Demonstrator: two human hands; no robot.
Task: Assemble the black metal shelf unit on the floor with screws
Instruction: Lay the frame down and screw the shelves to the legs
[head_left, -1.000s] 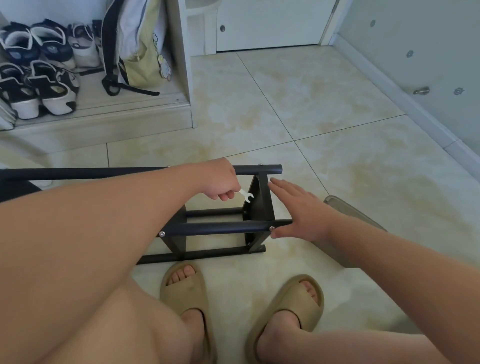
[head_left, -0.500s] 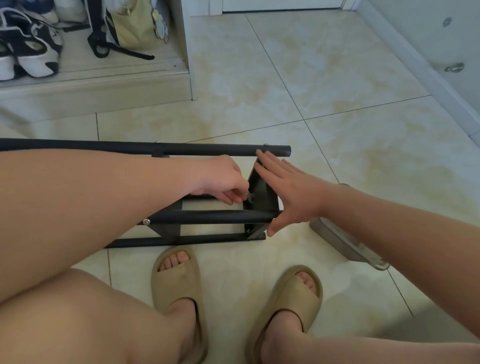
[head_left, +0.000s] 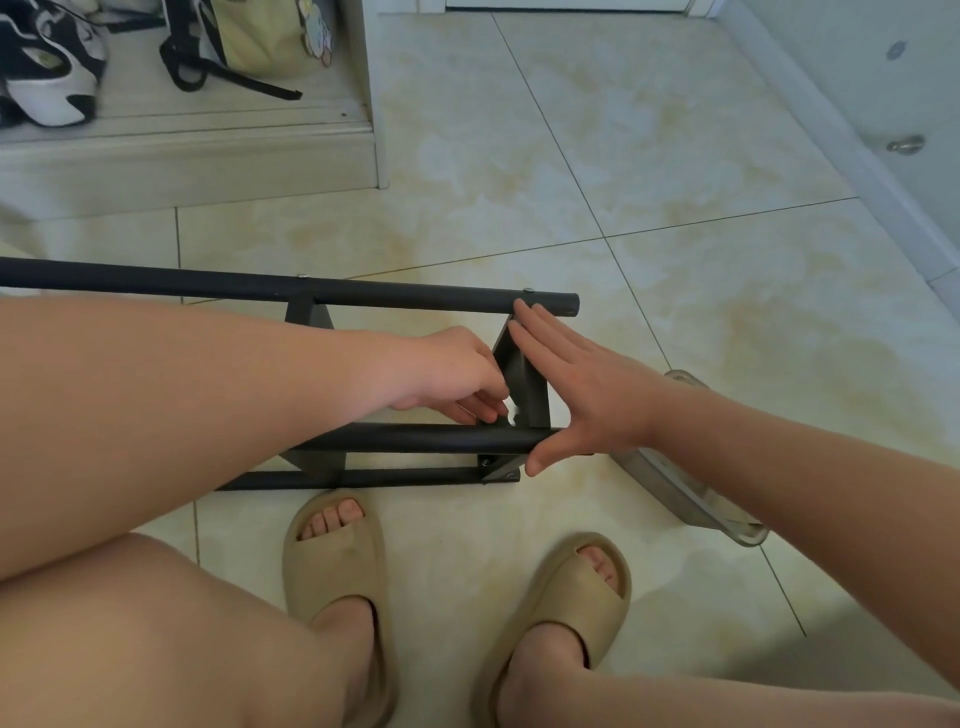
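The black metal shelf unit (head_left: 415, 299) lies on its side on the tiled floor in front of my feet. My left hand (head_left: 447, 371) reaches inside the frame and pinches a small silvery wrench (head_left: 513, 413) against the inner face of the end bracket (head_left: 524, 379). My right hand (head_left: 576, 384) lies flat with straight fingers against the outer face of that bracket, thumb under the near black tube (head_left: 426, 439). Small screw heads show on the far tube and at the lower corner (head_left: 485, 461).
A clear plastic container (head_left: 691, 499) lies on the floor just right of the frame, under my right forearm. My feet in tan slippers (head_left: 337, 551) stand close below the frame. A low cabinet ledge with shoes (head_left: 47, 67) and a bag is at the upper left; a wall runs along the right.
The view tilted down and came closer. My left hand lowered the wrench along the bracket toward the near tube. My right hand moved up and now presses flat on the bracket.
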